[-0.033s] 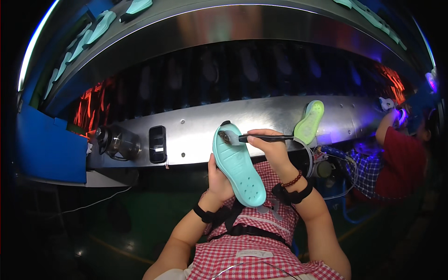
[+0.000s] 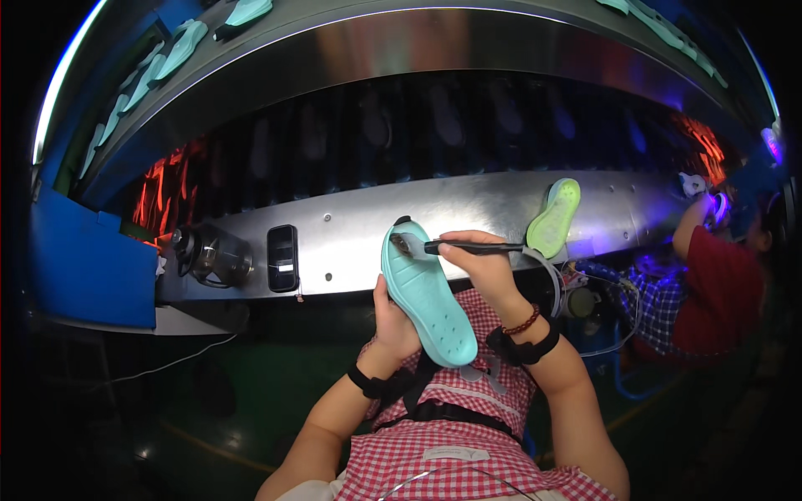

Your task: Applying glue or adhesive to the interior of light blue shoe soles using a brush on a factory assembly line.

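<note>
A light turquoise shoe sole (image 2: 432, 309) is tilted in front of me, with its far end over the metal ledge and small holes in its near end. My left hand (image 2: 395, 326) grips it by the left edge, thumb up along the side and the other fingers hidden beneath. In my right hand (image 2: 484, 265) is a black-handled brush (image 2: 417, 246), closed in the fingers. Its dark bristles touch the sole's inner face near the far end. From the back of the handle a pale tube (image 2: 547, 265) curves down.
A lime-green sole (image 2: 555, 219) lies on the metal ledge (image 2: 359, 225). To the left are a black phone-like case (image 2: 282, 259) and a clear jug (image 2: 215, 255). Behind runs a dark conveyor with faint soles. More turquoise soles (image 2: 180, 48) sit on the upper shelf. A co-worker (image 2: 718, 284) is at right.
The brush and my right hand have shifted very slightly left across the sole. My left hand and the sole have barely moved.
</note>
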A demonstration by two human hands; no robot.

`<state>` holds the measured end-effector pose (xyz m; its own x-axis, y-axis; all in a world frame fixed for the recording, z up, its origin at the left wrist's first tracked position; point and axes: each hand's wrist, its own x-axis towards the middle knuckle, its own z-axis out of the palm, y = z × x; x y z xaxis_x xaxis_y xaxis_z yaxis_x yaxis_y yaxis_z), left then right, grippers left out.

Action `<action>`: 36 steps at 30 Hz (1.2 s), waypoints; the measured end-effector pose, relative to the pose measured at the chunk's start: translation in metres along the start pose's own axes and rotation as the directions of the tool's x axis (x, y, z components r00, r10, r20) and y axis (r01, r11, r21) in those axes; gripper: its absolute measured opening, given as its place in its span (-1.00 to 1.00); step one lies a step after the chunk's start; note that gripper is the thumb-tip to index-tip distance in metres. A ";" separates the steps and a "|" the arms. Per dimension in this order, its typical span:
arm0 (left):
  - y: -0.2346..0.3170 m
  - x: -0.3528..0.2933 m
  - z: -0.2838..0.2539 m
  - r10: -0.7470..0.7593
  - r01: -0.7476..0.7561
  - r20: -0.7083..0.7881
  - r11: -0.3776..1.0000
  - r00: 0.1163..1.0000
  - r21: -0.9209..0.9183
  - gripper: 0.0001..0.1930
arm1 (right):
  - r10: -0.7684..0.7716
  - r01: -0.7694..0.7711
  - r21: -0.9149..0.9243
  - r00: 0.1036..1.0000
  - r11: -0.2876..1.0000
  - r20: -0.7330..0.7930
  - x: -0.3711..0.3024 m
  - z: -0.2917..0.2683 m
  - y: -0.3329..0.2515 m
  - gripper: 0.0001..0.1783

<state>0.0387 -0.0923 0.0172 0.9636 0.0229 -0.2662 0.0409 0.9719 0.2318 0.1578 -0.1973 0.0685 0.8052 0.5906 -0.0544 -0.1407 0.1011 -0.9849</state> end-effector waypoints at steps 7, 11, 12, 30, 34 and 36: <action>0.022 0.007 0.000 0.198 -0.174 -0.183 0.975 0.963 0.137 -0.30 | -0.316 0.481 -0.433 0.861 0.762 0.399 -0.041 0.004 -0.012 -0.76; 0.032 -0.003 0.007 0.149 -0.138 -0.065 0.980 0.987 0.144 -0.28 | -0.078 0.365 -0.391 0.807 0.845 0.585 -0.049 -0.023 -0.042 -0.77; 0.031 -0.006 0.009 0.084 -0.085 0.010 0.986 0.996 0.144 -0.26 | 0.039 0.224 -0.358 0.799 0.906 0.600 -0.048 -0.024 -0.049 -0.79; 0.026 -0.002 0.055 0.314 -0.291 -0.059 0.924 0.947 0.249 -0.18 | -0.267 0.377 -0.083 0.778 0.922 0.568 -0.046 -0.013 -0.064 -0.77; 0.025 0.002 0.065 0.536 -0.485 -0.203 0.837 0.819 0.251 -0.13 | -0.260 0.347 -0.228 0.904 0.910 0.339 -0.044 -0.020 -0.057 -0.76; 0.032 0.001 0.068 0.548 -0.519 -0.065 0.819 0.834 0.244 -0.13 | -0.237 0.322 -0.125 0.863 0.938 0.446 -0.045 -0.019 -0.055 -0.75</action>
<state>0.0590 -0.0767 0.0875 0.8093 0.5664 -0.1556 -0.4021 0.7273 0.5562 0.1397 -0.2446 0.1218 0.4712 0.8429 0.2597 0.1997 0.1849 -0.9623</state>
